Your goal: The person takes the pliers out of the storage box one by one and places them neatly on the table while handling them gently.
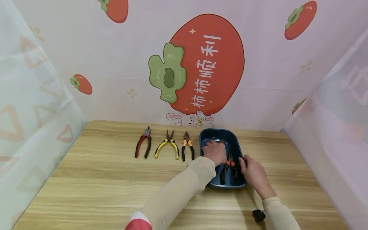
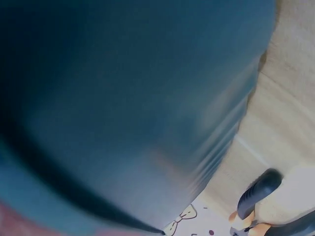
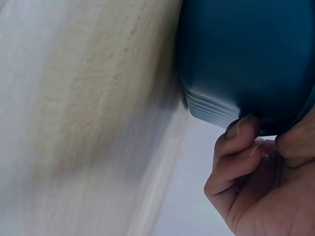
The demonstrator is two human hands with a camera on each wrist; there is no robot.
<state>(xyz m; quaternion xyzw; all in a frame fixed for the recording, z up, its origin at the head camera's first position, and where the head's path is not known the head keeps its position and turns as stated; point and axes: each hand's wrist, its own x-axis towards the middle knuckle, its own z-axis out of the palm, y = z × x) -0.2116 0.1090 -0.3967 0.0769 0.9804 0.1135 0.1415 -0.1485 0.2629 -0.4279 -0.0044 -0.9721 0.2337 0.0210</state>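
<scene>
The orange pliers (image 1: 226,166) are laid in the blue tray (image 1: 234,139), right of centre in the frame, with their long axis roughly up and down, the nose toward the top and the handles spread toward the bottom. The left hand (image 1: 215,152) is held inside the tray, to the upper left of those pliers; it cannot be told how far its fingers are closed or whether anything is grasped, as they are hidden by the back of the hand and are not made clear in the left wrist view. A thin tip (image 1: 222,140) is seen just above that hand, its lower part covered, so what it belongs to cannot be told. The tray's right rim is pinched by the right hand (image 1: 254,172), and the handles are thus flanked by a hand on either side; the nose is judged to be nearer the left one. By that relation, any reach for the orange pliers would be made rightward and down. The tray is stood on a wooden table (image 1: 109,191), with red pliers (image 1: 146,135), yellow pliers (image 1: 169,140) and small pliers (image 1: 184,143) set in a row to its left; a printed cloth (image 1: 115,64) is hung behind.
</scene>
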